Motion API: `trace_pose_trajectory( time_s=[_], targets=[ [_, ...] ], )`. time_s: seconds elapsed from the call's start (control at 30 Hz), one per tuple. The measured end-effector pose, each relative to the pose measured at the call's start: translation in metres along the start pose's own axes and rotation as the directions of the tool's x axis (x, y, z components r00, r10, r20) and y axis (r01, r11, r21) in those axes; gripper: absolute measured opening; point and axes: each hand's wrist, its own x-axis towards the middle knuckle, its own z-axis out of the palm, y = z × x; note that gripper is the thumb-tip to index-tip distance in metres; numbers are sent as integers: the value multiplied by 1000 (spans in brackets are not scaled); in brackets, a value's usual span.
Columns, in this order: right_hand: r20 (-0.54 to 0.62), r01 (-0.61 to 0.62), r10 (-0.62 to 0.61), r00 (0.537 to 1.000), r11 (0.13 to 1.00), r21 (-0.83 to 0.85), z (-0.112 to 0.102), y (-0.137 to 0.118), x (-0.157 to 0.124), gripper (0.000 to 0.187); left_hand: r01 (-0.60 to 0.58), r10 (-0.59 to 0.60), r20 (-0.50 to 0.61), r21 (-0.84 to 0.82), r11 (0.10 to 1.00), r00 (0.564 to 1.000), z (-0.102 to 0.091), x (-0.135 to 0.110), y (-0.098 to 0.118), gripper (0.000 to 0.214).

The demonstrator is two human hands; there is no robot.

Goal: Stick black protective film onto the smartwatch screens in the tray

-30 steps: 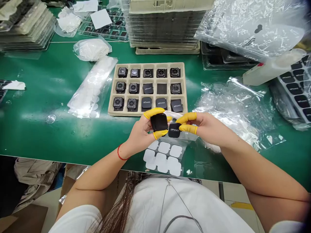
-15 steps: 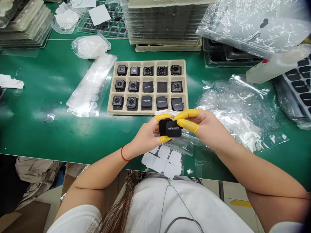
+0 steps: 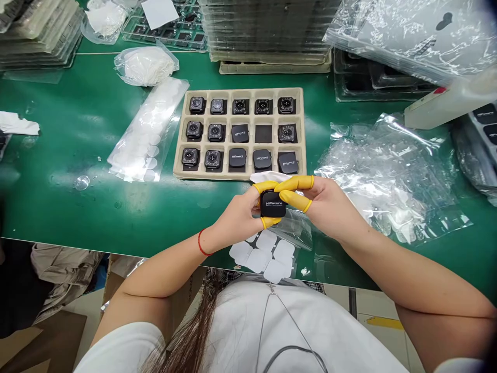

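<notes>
My left hand, with yellow finger cots, is closed around the edges of a black smartwatch body, mostly covered from above. Over its face lies a black square screen film printed "HiFuture". My right hand, also in yellow finger cots, pinches the film's upper right corner. Just beyond both hands sits a beige compartment tray. Some of its cells hold watch bodies with their sensor backs up; others hold watches with "HiFuture" faces. One middle-row cell shows only a dark pad.
White peeled film pieces lie near the table's front edge. Clear plastic films are heaped at right, beside a translucent bottle. A bag of round stickers lies left of the tray. Stacked trays stand behind.
My right hand has moved the film left, so it now lies over the watch face instead of offset to its right. The view has shifted slightly.
</notes>
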Motion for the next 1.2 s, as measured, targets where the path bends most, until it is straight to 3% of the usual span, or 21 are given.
trace_pose_trajectory(
  time_s=[0.3,0.43,0.57,0.63,0.7,0.8,0.93,1.0,1.07,1.13,1.2],
  targets=[
    [-10,19,-19,1000,999,-34,2,3,3,15,21,-21,3,-28,999,1000,0,0,-2,53],
    [-29,81,-86,996,988,-133,2,2,1,14,49,-49,-2,-46,998,999,0,1,-1,54],
    [-57,259,-314,948,861,-438,-1,2,-1,21,67,-68,-12,-54,996,998,0,1,2,52],
    [-24,302,-375,927,782,-544,1,3,-2,34,62,-62,-1,-68,996,998,0,1,3,53],
    [52,319,-346,937,783,-534,5,4,-3,47,62,-59,33,-77,995,998,0,0,3,52],
    [140,301,-266,954,860,-412,12,-1,-1,27,78,-67,81,-135,988,994,-1,-1,5,48],
    [27,284,-292,956,901,-329,5,-15,29,20,162,-178,-22,-313,936,984,-5,1,12,69],
    [-117,296,-388,914,837,-460,-2,-20,60,20,168,-212,-91,-352,921,973,-8,2,14,74],
    [-215,206,-459,862,706,-678,-7,-21,96,22,151,-201,-111,-351,924,973,-9,2,16,69],
    [-183,89,-438,880,531,-843,-10,-20,126,27,146,-185,-87,-338,930,979,-9,2,15,59],
    [-90,72,-379,921,394,-916,-12,-18,142,29,145,-174,-61,-325,935,983,-8,2,14,52]
  ],
)
